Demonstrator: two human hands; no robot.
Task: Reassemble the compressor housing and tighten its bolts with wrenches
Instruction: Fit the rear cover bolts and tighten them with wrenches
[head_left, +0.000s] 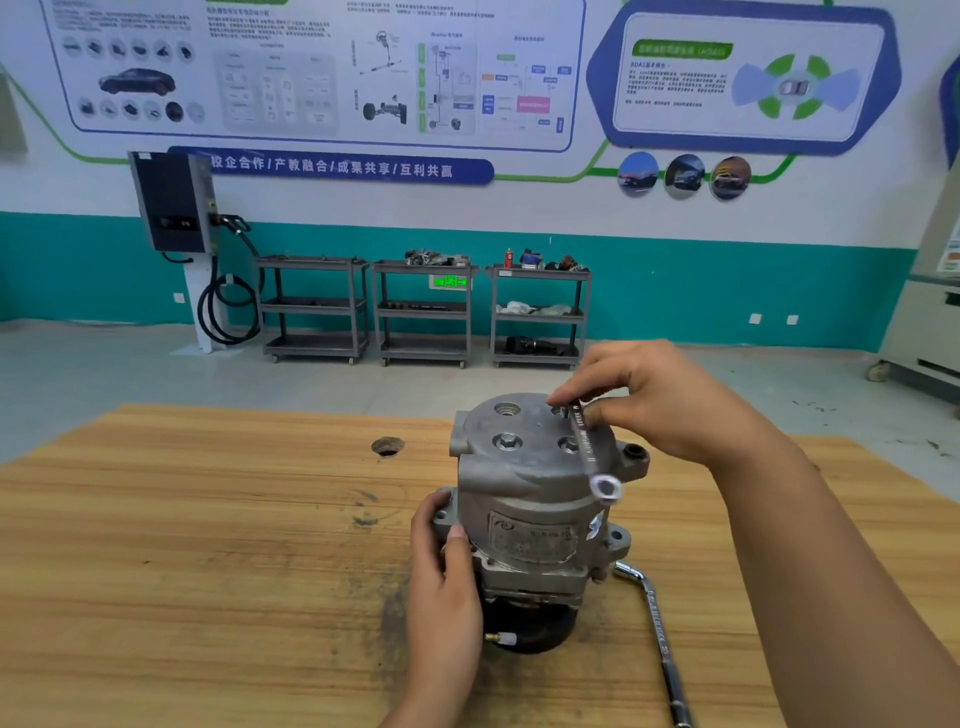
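Honestly, the compressor (535, 499) stands upright on the tabletop (208, 519), left grip (441, 561) wrapped round its near-left side, right grip (660, 400) pinching the far end of a slim wrench (584, 447) over the far-right bolt. Half-seated, it could slip and round the head; fingers (571, 397) hide that bolt, so seating's unclear.

Your wooden table (208, 545) carries the compressor (535, 499), standing upright on its dark pulley end. Just beside its base, on your right, lies an L-shaped wrench (657, 623) (chrome, long handle running toward you). A round hole (387, 447) sits farther back on the left, and dark smudges (395, 613) stain the wood by the base.
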